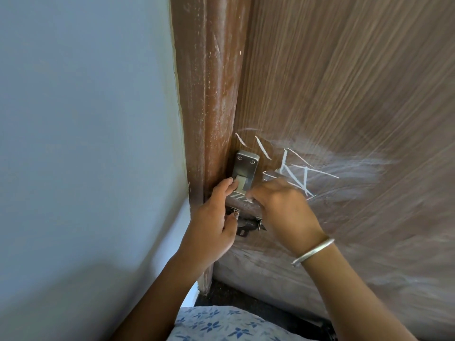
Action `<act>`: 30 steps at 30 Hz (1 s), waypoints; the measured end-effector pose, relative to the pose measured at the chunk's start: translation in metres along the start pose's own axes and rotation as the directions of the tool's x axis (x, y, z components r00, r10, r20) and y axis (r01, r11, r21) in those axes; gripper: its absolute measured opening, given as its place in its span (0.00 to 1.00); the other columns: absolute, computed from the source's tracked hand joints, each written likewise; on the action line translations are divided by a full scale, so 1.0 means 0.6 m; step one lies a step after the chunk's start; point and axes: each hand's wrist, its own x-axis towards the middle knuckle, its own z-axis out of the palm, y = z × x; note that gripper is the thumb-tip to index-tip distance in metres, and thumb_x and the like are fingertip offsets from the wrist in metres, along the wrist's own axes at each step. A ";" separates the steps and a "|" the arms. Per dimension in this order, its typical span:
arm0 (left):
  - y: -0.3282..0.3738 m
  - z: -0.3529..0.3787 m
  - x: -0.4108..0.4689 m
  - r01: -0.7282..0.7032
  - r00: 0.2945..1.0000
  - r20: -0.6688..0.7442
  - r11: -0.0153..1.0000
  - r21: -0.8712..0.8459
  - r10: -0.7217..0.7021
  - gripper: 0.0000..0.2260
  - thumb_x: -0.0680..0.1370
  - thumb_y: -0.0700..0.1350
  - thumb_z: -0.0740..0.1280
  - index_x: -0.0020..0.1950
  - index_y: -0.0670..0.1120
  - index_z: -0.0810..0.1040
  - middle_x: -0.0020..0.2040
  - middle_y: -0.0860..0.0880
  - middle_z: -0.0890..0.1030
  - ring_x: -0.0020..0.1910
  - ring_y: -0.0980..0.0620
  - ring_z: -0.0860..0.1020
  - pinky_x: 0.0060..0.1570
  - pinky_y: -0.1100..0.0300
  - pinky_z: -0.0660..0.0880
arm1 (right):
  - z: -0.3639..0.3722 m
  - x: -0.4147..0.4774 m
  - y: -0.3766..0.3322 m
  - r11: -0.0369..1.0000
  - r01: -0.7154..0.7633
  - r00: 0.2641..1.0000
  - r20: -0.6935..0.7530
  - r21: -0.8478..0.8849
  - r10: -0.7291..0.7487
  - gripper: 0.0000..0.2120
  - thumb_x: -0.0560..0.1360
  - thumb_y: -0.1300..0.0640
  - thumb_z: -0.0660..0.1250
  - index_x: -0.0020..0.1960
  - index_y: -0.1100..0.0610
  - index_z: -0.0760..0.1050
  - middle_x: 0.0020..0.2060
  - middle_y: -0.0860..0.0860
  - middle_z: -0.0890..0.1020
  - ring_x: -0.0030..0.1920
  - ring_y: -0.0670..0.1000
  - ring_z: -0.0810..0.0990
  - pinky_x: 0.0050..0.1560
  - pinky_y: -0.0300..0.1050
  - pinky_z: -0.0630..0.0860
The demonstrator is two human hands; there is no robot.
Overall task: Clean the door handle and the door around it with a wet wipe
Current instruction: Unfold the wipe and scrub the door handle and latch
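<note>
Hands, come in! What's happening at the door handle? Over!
Left hand open, fingers touching the silver metal handle plate. Right hand blurred, curled at the plate's lower edge; wipe not clearly seen. White scribbles on brown wooden door beside it.

The door handle [245, 172] is a shiny silver plate with two screws at its top. It sits in the middle of the frame, by the left edge of the brown wooden door [344, 82]. White scribbles and smears mark the door just right of it.
</note>
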 end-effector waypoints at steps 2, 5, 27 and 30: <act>0.000 -0.001 0.000 0.008 1.000 0.010 1.000 0.009 -0.008 0.29 0.76 0.38 0.64 0.73 0.51 0.56 0.69 0.61 0.66 0.54 0.55 0.78 0.52 0.79 0.68 | 0.004 0.001 -0.003 1.000 0.008 1.000 -0.014 0.012 -0.008 0.17 0.64 0.75 0.63 0.47 0.60 0.80 0.40 0.55 0.82 0.42 0.58 0.78 0.37 0.52 0.78; -0.002 -0.002 -0.001 0.004 1.000 0.016 1.000 0.029 -0.004 0.29 0.76 0.38 0.64 0.73 0.51 0.56 0.71 0.60 0.66 0.42 0.53 0.79 0.41 0.77 0.71 | -0.001 -0.009 0.016 0.999 -0.047 0.999 0.006 -0.008 0.047 0.15 0.65 0.74 0.64 0.45 0.59 0.81 0.42 0.54 0.82 0.45 0.56 0.79 0.43 0.51 0.78; 0.000 -0.004 0.001 -0.026 1.000 0.010 0.998 0.062 0.026 0.29 0.76 0.40 0.66 0.73 0.51 0.57 0.69 0.63 0.63 0.50 0.59 0.78 0.46 0.72 0.74 | 0.019 -0.081 0.087 0.916 -0.300 0.901 -0.237 0.266 0.364 0.14 0.66 0.73 0.68 0.39 0.54 0.82 0.34 0.51 0.84 0.34 0.51 0.81 0.39 0.37 0.76; -0.003 -0.002 0.002 -0.032 0.999 -0.001 0.998 0.056 0.032 0.29 0.75 0.39 0.66 0.73 0.51 0.58 0.70 0.62 0.64 0.51 0.55 0.79 0.47 0.75 0.72 | 0.029 -0.098 0.071 0.672 -0.332 0.740 -0.259 0.662 0.620 0.18 0.72 0.67 0.69 0.40 0.43 0.79 0.28 0.44 0.81 0.24 0.45 0.72 0.25 0.32 0.67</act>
